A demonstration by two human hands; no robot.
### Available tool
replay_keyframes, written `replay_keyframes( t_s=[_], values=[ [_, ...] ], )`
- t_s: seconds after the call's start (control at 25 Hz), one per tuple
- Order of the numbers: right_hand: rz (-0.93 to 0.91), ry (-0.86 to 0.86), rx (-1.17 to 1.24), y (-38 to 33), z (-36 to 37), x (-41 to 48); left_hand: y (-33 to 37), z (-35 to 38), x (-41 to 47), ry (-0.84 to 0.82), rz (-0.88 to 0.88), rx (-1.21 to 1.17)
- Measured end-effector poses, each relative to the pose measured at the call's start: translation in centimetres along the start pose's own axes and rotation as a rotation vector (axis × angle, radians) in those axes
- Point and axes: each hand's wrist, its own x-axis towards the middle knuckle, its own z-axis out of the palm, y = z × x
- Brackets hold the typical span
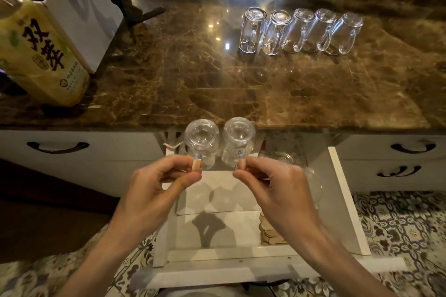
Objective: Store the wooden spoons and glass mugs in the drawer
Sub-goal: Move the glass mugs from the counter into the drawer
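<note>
Both hands pinch glass mugs by their handles. The left hand (154, 190) has its thumb and first finger squeezed tight on the handle of one glass mug (202, 140), and its other fingers are curled in. The right hand (277, 185) does the same with a second glass mug (239, 137). These two mugs are upside down and close side by side, just past the fingertips. They hang over the back part of the open drawer (347, 200), which sits right under both hands.

Far past the hands, on the brown stone counter (193, 75), five more mugs (301, 31) stand in one row, all upside down, each close to the next. That makes seven mugs that can be counted clearly. Down in the drawer, just to the right of the right hand, more glass (284, 158) shows, but it is too blurry to count. Under the right wrist, a pile of wooden spoons (269, 231) lies in the drawer; how many cannot be told. Far off to the left of the left hand stand one big yellow bottle (41, 55) and one white bag (84, 14).
</note>
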Motion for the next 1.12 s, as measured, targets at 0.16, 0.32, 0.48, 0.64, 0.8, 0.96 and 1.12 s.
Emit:
replay_keyframes(
  t_s=[0.16, 0.32, 0.48, 0.64, 0.8, 0.96, 1.12],
  values=[
    [0.065, -0.030, -0.021, 1.9, 1.8, -1.4, -1.8, 1.2, -0.7, -0.019, -0.093, 0.020],
    [0.216, -0.104, 0.035, 4.3, 3.9, -1.9, -3.9, 2.5, -0.6, -0.033, -0.205, 0.044],
    [0.383, -0.185, 0.104, 6.7, 6.2, -1.7, -5.7, 4.4, 0.2, -0.046, -0.322, 0.061],
    [0.410, -0.226, 0.054, 8.6, 7.6, -0.7, -7.0, 6.0, 1.4, -0.042, -0.337, 0.117],
    [0.395, -0.260, -0.015, 9.7, 8.7, 0.7, -9.0, 7.2, 2.6, 0.025, -0.399, 0.090],
    [0.359, -0.258, -0.012, 10.1, 10.0, 1.4, -11.4, 8.2, 2.6, 0.142, -0.456, 0.114],
    [0.348, -0.255, 0.015, 9.9, 11.6, 2.1, -12.7, 8.7, 2.6, 0.258, -0.501, 0.014]
  ],
)
